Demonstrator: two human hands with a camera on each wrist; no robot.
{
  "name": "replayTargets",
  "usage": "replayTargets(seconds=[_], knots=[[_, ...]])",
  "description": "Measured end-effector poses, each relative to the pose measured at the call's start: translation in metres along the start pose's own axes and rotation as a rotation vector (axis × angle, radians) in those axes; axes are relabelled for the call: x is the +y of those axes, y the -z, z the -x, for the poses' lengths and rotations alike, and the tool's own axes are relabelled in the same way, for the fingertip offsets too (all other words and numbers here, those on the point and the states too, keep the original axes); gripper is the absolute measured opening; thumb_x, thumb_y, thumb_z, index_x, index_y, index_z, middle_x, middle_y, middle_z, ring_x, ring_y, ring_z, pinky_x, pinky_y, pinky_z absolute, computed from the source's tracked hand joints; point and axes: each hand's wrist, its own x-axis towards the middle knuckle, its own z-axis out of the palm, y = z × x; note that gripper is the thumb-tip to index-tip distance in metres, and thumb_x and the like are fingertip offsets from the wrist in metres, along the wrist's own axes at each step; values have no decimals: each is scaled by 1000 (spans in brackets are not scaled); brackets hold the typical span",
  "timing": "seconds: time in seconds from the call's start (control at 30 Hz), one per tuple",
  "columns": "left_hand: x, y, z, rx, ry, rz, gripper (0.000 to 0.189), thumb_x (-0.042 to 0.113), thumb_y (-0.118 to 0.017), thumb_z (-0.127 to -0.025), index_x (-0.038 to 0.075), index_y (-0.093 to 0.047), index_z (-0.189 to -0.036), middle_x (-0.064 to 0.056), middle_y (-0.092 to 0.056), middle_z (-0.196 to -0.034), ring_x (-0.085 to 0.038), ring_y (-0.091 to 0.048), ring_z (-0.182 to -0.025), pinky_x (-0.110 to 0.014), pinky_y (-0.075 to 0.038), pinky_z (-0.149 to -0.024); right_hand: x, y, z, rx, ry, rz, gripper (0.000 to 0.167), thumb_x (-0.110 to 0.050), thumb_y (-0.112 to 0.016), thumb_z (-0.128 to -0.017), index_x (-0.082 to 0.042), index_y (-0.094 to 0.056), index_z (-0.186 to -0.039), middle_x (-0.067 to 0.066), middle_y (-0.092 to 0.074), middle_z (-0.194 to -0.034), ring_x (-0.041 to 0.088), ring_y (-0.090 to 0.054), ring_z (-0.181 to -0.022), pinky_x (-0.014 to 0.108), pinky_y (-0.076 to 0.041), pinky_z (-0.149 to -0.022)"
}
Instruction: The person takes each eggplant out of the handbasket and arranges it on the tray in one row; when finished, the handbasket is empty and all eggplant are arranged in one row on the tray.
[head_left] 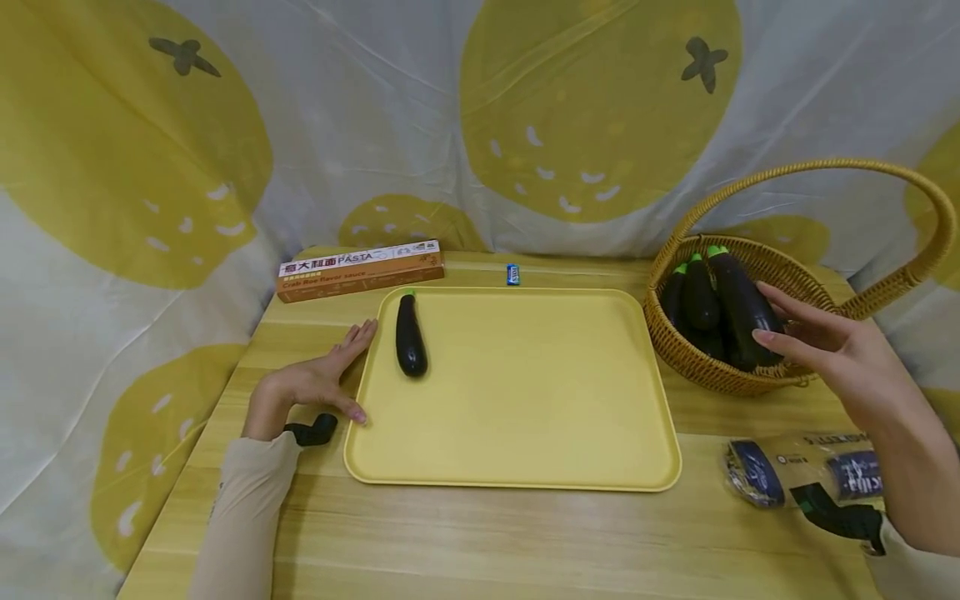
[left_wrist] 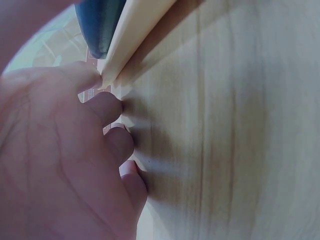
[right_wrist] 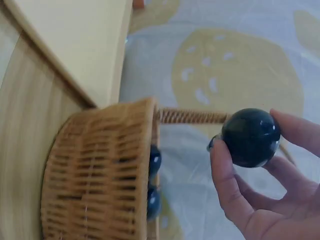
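Note:
At the right, my right hand pinches a dark eggplant between thumb and fingers. In the right wrist view the held eggplant shows end-on, above the rim of the wicker basket. Several other eggplants lie in that basket, partly hidden by the held one. A yellow tray lies mid-table, with one eggplant at its upper left. Against the tray's left edge rests my left hand, fingers and thumb spread; its fingertips touch the table in the left wrist view.
Behind the tray's left corner lies a pasta box. A small blue packet sits behind the tray. A clear-wrapped pasta package is under the right forearm. The basket's tall handle arches over it. Patterned cloth hangs around the table.

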Motion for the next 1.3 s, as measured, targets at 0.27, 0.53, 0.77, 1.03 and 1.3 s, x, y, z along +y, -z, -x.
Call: replayTargets(seconds=[0.27, 0.53, 0.77, 1.03, 1.3], knots=[[-1, 0, -3, -7, -7, 5, 150, 32, -97, -69, 3, 14, -164, -25, 25, -169, -48, 27, -154, -76, 8, -120, -26, -13, 6, -58, 51, -43, 65, -27, -64, -104, -38, -34, -161, -21, -48, -149, -13, -48, -111, 6, -44, -76], [-1, -1, -3, -8, 5, 11, 150, 33, -98, -69, 6, 15, -165, -24, 26, -169, -48, 27, -154, -77, 7, -119, -39, -23, 9, -57, 25, -100, 65, -26, -65, -103, -35, -36, -161, -30, -54, -131, -14, -53, -109, 8, -48, -77], [-2, -2, -1, -4, 20, 5, 150, 34, -98, -69, 6, 13, -165, -23, 25, -169, -49, 26, -154, -78, 6, -119, -57, -35, 14, -81, 41, -5, 65, -33, -66, -103, -41, -36, -160, 6, -31, -170, -5, -42, -116, 7, -44, -77], [-3, -1, 1, -1, 17, 5, 150, 34, -98, -68, 6, 14, -165, -23, 25, -170, -49, 26, -154, -78, 6, -119, -90, -64, 3, -156, 96, 32, 67, -44, -69, -99, -46, -37, -157, 7, -35, -168, 25, -47, -136, 37, -48, -100], [1, 0, 0, -7, 17, 4, 150, 31, -98, -68, 7, 15, -165, -25, 26, -169, -50, 25, -154, -79, 5, -118, -126, -137, -28, -271, 177, -29, 63, -39, -74, -96, -35, -49, -154, 9, -49, -159, 32, -60, -129, 42, -54, -92]])
